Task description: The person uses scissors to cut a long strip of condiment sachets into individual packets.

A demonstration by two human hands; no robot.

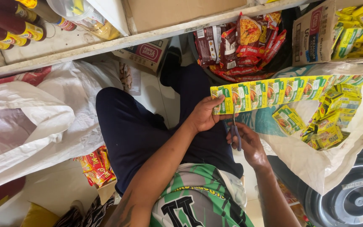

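Observation:
My left hand (204,114) grips the near end of a long strip of joined green and yellow sachets (274,91) that stretches to the right. My right hand (248,143) holds purple-handled scissors (235,133) just below the strip, blades pointing up between the first two sachets. Several cut sachets (328,122) lie loose in a white sack (316,162) on the right.
My dark-trousered legs (135,130) fill the middle. White plastic bags (34,113) lie on the left, red packets (95,166) below them. Red noodle packs (242,42) and a cardboard box of yellow sachets (311,35) sit ahead. Bottles (9,23) stand on a shelf. A grey lid (353,199) is bottom right.

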